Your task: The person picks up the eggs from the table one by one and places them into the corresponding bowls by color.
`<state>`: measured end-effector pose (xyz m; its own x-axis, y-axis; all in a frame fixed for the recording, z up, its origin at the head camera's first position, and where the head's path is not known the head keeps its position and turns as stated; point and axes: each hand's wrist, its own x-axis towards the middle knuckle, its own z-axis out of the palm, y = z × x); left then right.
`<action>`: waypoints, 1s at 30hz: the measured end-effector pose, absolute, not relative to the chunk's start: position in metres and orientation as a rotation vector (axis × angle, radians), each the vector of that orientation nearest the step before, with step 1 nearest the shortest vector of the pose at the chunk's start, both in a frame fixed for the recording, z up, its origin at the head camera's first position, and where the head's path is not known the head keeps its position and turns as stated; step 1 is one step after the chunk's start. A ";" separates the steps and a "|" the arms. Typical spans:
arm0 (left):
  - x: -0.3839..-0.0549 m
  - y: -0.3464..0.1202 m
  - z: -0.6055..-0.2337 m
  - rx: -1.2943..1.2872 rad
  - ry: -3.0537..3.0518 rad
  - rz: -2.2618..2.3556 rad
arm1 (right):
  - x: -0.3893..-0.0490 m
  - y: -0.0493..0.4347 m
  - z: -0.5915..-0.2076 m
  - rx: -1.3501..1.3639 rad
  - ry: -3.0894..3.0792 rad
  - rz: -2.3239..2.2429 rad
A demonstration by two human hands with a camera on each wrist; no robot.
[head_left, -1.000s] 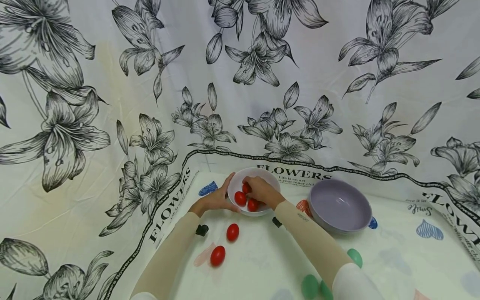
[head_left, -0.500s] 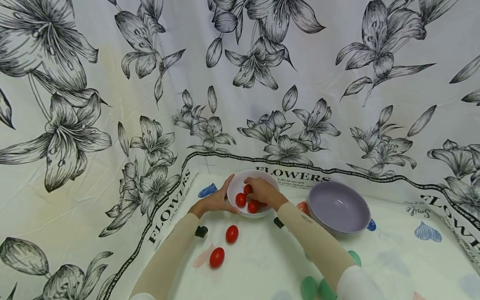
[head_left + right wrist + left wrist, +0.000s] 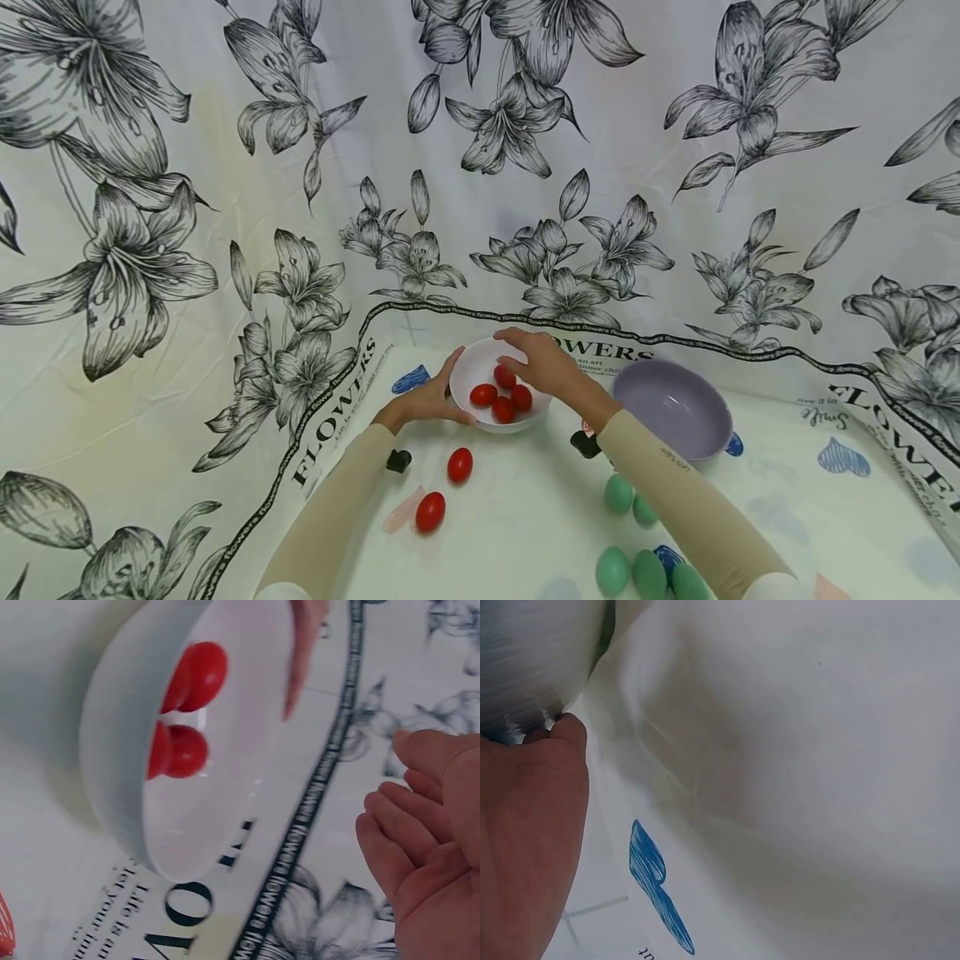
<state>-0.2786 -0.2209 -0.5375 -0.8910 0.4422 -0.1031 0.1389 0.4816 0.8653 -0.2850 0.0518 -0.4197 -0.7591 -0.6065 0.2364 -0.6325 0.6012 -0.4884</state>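
Observation:
My left hand grips the left side of a white bowl, fingers behind it and thumb near the front. In the left wrist view that hand touches the bowl's wall. Several red eggs lie together inside the bowl. Over the bowl's right side hovers my right hand, holding nothing. The right wrist view shows this hand with loosely bent fingers, apart from the bowl and its eggs.
Two more red eggs, one farther and one nearer, lie on the printed cloth. A purple oval bowl stands to the right. Several green eggs lie by the right forearm. A flowered curtain rises behind.
My right hand has let go of a red egg in the white bowl and lifted up and to the right. My left hand keeps its hold on the bowl.

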 end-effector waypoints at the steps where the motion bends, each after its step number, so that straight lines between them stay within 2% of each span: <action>1: -0.279 -0.221 -0.538 0.502 2.418 1.373 | -0.280 0.055 -0.414 1.074 -2.736 0.883; 8: -0.281 -0.221 -0.537 0.534 2.401 1.410 | -0.240 0.074 -0.387 1.085 -2.536 1.017; 15: -0.280 -0.220 -0.539 0.528 2.407 1.385 | -0.197 0.080 -0.386 0.999 -2.389 1.216; 21: -0.281 -0.222 -0.536 0.560 2.387 1.408 | -0.170 0.062 -0.418 0.944 -2.321 1.368; 30: -0.283 -0.222 -0.538 0.579 2.380 1.421 | -0.146 0.024 -0.490 0.866 -2.455 1.582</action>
<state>-0.2832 -0.2218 -0.5376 -0.8709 0.4883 -0.0561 0.1824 0.4271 0.8856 -0.1458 0.0244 -0.4896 -0.8343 -0.4078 0.3711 -0.5064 0.3004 -0.8083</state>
